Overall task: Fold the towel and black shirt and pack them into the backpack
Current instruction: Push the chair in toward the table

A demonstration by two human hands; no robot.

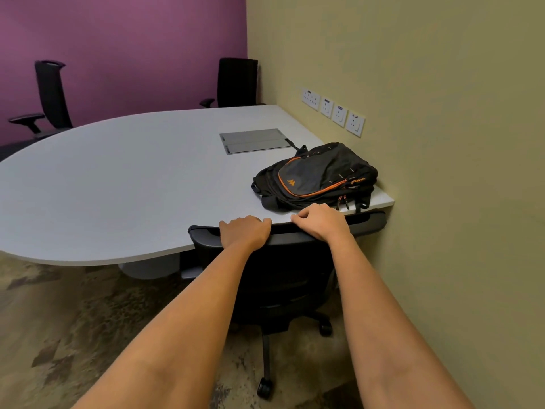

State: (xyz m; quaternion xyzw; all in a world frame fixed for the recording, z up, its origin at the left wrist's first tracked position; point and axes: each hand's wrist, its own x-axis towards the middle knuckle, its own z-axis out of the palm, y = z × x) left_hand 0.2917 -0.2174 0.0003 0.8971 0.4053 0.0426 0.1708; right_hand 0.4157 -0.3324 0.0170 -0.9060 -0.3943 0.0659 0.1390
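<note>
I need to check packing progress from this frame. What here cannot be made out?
- Towel and black shirt: not seen anywhere in the head view.
- Backpack contents: hidden, since it lies zipped on the table.
- Fingers of the left hand and right hand: curled over the chair back.

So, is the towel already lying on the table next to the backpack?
No, the table holds only the backpack near the wall; no towel shows, and both hands grip the chair's backrest.
</note>
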